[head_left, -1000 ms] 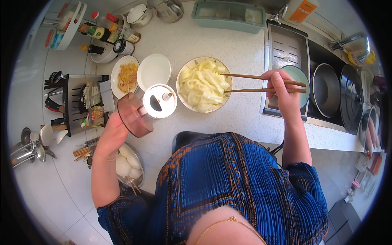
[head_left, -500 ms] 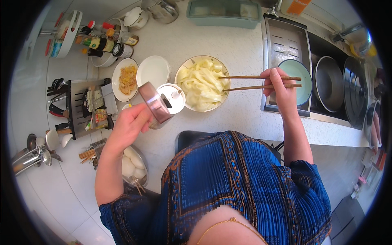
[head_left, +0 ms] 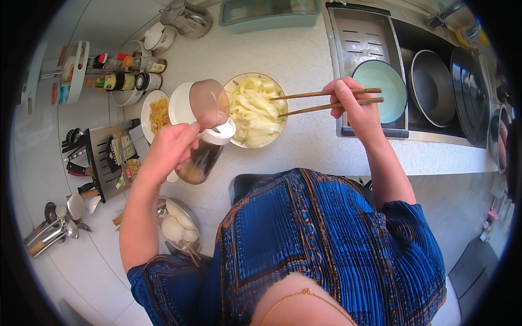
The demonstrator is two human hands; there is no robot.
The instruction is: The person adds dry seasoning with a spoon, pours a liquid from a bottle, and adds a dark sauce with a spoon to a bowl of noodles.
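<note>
The left hand (head_left: 168, 149) is gripping a clear plastic shaker jar of dark seasoning (head_left: 202, 157), tilting it with its white flip lid (head_left: 209, 103) open, just beside the pale ceramic bowl of wide white noodles (head_left: 255, 111). Beyond, the right hand (head_left: 353, 106) is pinching brown wooden chopsticks (head_left: 326, 100) over the noodles. They're looking plain, no seasoning showing on them yet.

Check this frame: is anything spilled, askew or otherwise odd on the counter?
No spill shows. The left hand holds a jar of dark liquid tilted toward the bowl of noodles, its flip lid open. The right hand holds chopsticks over the bowl. Nothing else stands out.
</note>
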